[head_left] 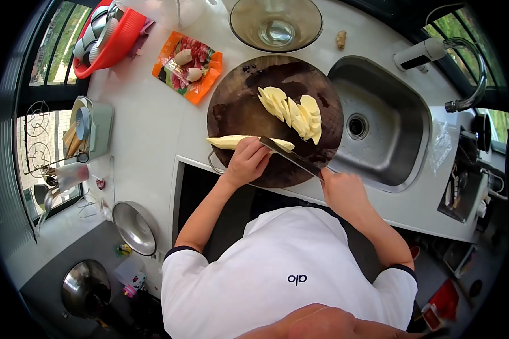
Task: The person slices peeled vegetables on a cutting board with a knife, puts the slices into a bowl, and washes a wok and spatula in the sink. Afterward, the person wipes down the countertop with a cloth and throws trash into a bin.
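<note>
On the round dark wooden board [240, 101] lies a long pale-yellow peeled piece [223, 142]. My left hand [247, 162] holds it down, fingers bent over its middle. The handle of a dark-bladed knife [295, 160] is in my right hand [343, 192]; its blade slants across the piece, its tip near my left fingers. Thin pale-yellow slices [300, 116] lie overlapped in a row on the upper right of the board. My right palm hides most of the handle.
Right of the board is a steel sink [401, 130] with a faucet [424, 53]. Beyond the board stand a glass bowl [276, 25], an orange packet [206, 85] and a ginger piece [341, 39]. A red basket [127, 37] and a metal bowl [136, 227] are at left.
</note>
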`<state>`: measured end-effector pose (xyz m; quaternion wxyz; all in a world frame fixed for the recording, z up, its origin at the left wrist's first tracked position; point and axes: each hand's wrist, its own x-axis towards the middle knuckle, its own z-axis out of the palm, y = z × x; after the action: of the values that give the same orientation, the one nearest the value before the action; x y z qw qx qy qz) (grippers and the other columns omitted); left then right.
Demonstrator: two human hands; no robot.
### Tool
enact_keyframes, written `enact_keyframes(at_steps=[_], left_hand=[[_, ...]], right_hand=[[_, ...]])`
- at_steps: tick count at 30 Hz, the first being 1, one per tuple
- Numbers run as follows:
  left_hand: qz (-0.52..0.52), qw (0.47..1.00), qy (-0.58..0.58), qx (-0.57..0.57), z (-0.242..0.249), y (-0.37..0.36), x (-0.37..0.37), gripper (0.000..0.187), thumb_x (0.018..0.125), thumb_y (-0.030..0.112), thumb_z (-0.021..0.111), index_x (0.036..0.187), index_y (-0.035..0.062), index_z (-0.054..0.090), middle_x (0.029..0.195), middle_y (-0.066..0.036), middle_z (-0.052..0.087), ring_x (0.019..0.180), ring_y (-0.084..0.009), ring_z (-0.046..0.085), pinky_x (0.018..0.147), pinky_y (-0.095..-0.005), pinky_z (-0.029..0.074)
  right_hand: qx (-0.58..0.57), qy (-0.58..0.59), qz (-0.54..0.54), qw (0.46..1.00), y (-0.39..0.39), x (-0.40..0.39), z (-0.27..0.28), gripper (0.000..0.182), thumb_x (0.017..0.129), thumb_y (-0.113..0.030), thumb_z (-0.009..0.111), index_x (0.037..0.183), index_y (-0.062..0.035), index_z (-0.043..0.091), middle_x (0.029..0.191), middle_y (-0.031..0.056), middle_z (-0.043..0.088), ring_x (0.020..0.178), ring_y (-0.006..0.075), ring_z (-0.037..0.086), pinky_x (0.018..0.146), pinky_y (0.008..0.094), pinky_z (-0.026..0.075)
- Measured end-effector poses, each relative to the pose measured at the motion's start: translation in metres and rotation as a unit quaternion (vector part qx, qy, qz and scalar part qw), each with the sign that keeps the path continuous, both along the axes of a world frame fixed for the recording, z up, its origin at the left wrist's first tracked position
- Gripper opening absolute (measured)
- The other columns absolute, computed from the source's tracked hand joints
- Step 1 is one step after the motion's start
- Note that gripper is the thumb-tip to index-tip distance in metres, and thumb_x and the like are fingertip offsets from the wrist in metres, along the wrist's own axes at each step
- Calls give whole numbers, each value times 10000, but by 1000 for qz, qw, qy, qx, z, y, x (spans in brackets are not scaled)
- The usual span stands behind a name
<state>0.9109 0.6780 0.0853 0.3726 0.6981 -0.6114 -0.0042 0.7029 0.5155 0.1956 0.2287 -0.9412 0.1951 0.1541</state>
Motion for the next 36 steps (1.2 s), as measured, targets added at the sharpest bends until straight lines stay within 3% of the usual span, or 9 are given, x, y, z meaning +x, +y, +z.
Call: enact_keyframes(at_steps=[7, 10, 13, 17, 20, 26, 32, 36], left_hand=[[-14, 1000, -21, -10, -1, -5, 2, 308, 702, -13, 731, 998, 32, 659, 1046, -90, 616, 975, -290, 582, 859, -381, 485], [-11, 1000, -16, -1, -3, -4, -1, 321, 711, -9, 717, 1023, 36, 655, 1031, -82, 608, 973, -275, 576, 867, -379, 481], [-5, 1000, -8, -7, -1, -3, -1, 329, 716, -3, 711, 1036, 43, 651, 1009, -70, 599, 967, -264, 572, 866, -374, 481], [-20, 999, -24, -11, 1, 0, 2, 317, 707, 3, 712, 1017, 53, 671, 1000, -56, 611, 939, -245, 585, 855, -368, 481], [-19, 996, -87, -7, 4, -3, 10, 260, 722, 55, 719, 979, 80, 694, 976, -28, 648, 915, -190, 609, 817, -347, 445], [23, 998, -64, -19, -2, -2, 9, 170, 727, 92, 756, 879, 91, 680, 977, -29, 650, 905, -198, 607, 804, -364, 418], [-4, 998, -54, -21, -2, -2, 11, 244, 690, 68, 769, 915, 61, 674, 977, -64, 643, 914, -245, 600, 818, -397, 435], [3, 998, -60, -23, -1, -3, 11, 238, 705, 78, 761, 925, 79, 669, 975, -44, 634, 906, -227, 596, 804, -380, 438]], right_hand=[[53, 60, 5, 997, -9, 23, 6, 85, 789, -28, 549, 851, 24, 572, 678, 215, 643, 626, 384, 660, 574, 470, 536], [82, 58, -19, 995, -4, 49, -25, 83, 785, -29, 561, 844, 27, 576, 710, 227, 650, 657, 390, 667, 588, 474, 540], [62, 26, -30, 997, 9, 61, -56, 78, 818, -62, 568, 833, 13, 586, 696, 224, 647, 660, 389, 668, 593, 480, 540], [131, -89, -78, 984, -3, 45, -70, 174, 897, -158, 590, 1003, -25, 626, 704, 195, 648, 638, 382, 636, 587, 471, 510], [66, -87, -43, 993, -5, 33, -47, 107, 874, -128, 563, 877, -21, 570, 603, 168, 619, 596, 362, 651, 548, 462, 518], [52, 6, -14, 999, 2, 11, -4, 84, 833, -70, 538, 852, 10, 555, 600, 175, 619, 563, 357, 645, 517, 454, 508], [74, 31, -29, 996, 4, 15, -1, 60, 806, -25, 527, 821, 24, 557, 611, 208, 613, 577, 377, 646, 544, 470, 520], [99, 40, -37, 994, 1, 38, 0, 53, 794, -18, 552, 820, 27, 560, 639, 219, 620, 628, 393, 658, 577, 476, 530]])
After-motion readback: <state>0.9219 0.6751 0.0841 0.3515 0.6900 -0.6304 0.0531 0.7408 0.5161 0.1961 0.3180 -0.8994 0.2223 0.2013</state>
